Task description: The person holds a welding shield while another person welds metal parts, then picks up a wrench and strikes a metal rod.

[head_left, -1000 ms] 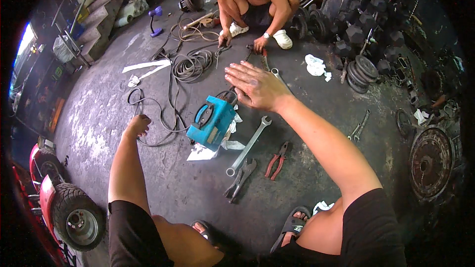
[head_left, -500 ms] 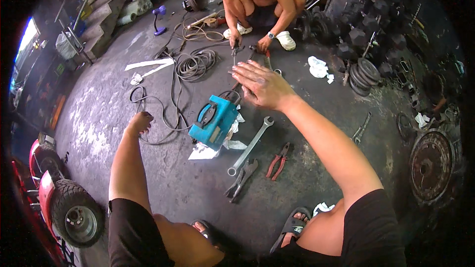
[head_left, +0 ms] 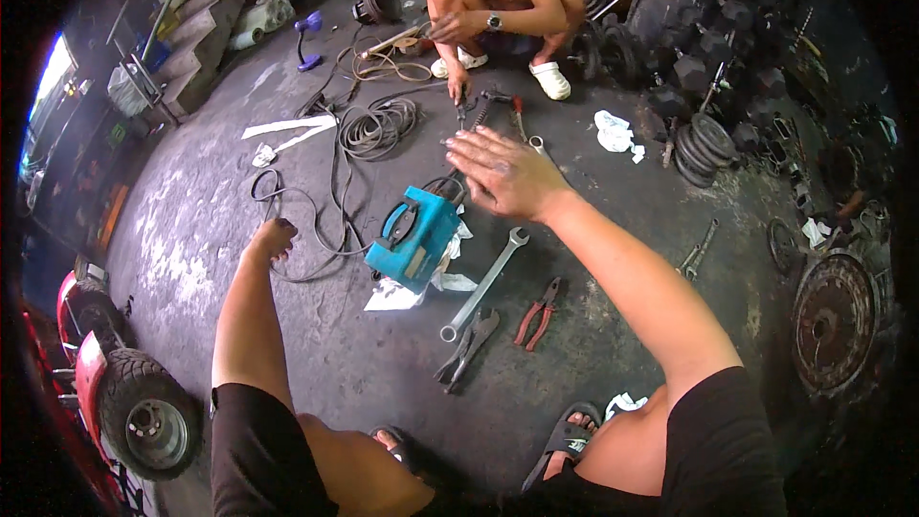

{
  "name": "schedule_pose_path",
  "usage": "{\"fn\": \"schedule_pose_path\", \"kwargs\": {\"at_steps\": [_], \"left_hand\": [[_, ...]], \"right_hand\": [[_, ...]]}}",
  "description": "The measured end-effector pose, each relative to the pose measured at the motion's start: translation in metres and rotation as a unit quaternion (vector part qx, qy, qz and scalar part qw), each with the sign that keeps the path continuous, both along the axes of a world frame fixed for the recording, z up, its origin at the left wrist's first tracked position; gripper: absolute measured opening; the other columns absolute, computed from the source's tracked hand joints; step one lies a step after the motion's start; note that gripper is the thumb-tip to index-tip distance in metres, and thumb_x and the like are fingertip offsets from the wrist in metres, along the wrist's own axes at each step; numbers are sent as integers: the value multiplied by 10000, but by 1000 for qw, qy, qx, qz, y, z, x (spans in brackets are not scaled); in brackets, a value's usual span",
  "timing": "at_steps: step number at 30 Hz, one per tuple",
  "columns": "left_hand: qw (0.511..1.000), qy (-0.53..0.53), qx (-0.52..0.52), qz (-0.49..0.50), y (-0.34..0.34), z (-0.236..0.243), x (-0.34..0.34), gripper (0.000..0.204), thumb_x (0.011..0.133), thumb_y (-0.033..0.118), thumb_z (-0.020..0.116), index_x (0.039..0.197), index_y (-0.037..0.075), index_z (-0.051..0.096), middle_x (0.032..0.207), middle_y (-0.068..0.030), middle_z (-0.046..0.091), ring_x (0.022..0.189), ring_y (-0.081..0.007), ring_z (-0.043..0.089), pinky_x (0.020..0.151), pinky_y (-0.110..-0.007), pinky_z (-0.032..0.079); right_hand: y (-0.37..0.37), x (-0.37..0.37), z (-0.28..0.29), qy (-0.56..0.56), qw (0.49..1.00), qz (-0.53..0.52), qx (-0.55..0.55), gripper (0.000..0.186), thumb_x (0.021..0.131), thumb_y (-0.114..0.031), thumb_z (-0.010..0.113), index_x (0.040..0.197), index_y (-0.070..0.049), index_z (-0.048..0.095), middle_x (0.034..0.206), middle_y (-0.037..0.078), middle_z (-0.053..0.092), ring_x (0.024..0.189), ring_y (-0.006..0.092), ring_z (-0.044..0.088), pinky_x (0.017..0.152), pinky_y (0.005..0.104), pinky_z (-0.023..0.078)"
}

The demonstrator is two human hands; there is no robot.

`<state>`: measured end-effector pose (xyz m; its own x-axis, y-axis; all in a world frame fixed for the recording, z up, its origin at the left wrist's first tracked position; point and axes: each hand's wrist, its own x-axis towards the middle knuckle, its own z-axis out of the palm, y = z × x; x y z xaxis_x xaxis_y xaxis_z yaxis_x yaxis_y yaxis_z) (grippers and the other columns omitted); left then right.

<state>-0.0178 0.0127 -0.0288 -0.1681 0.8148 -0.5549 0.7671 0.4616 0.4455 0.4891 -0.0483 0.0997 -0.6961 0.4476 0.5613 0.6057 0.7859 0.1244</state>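
My right hand (head_left: 507,172) is raised over the middle of the floor, palm down, fingers stretched out and holding nothing. A blue boxy machine with a black handle (head_left: 416,235), likely a welder, sits below it to the left, on white paper. My left hand (head_left: 275,239) hangs left of the machine near a dark cable (head_left: 287,193); its fingers are loosely bent, partly hidden, with nothing seen in them. A combination wrench (head_left: 485,284), locking pliers (head_left: 469,349) and red-handled pliers (head_left: 539,314) lie on the floor between my arms.
Opposite squats a person (head_left: 493,0), one hand on a clamp-like tool (head_left: 461,115) on the floor. Coiled cable (head_left: 381,126) lies left of it. Dumbbells (head_left: 713,62) and weight plates (head_left: 706,148) line the right side; a wheeled red machine (head_left: 144,412) stands at left.
The person opposite has lifted one hand from the floor tools toward their knee, while the other stays low on the clamp-like tool. My own hands have barely moved.
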Motion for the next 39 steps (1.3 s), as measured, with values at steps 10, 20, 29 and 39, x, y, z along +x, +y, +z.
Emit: {"fn": "schedule_pose_path", "kwargs": {"at_steps": [10,20,29,39], "left_hand": [[1000,22,15,7,0,0,1,273,917,288,532,1079,89,624,798,-88,674,542,-201,632,442,-341,467],[1000,-4,10,-17,9,-13,-13,282,916,292,550,1096,88,626,797,-92,676,543,-205,630,451,-346,476],[1000,1,23,-9,-3,3,-2,301,918,295,545,1130,95,618,833,-103,674,556,-204,625,439,-346,462],[999,-18,-18,-21,5,-7,-11,276,918,247,541,1131,89,621,804,-95,673,525,-195,614,422,-333,452]], "right_hand": [[-7,-13,-12,-2,999,44,-8,412,862,-178,569,1246,-29,585,1352,114,541,1302,250,473,1133,419,335],[-9,-26,-17,-11,996,84,24,392,873,-232,565,1188,-4,615,1308,156,575,1258,278,519,1116,418,356],[-9,-27,-17,-5,996,85,10,398,870,-230,572,1189,3,614,1317,160,568,1272,287,506,1120,418,353],[-29,-37,-46,-70,990,119,-17,407,853,-204,582,1196,13,605,1301,152,579,1250,248,530,1110,410,367]]}}
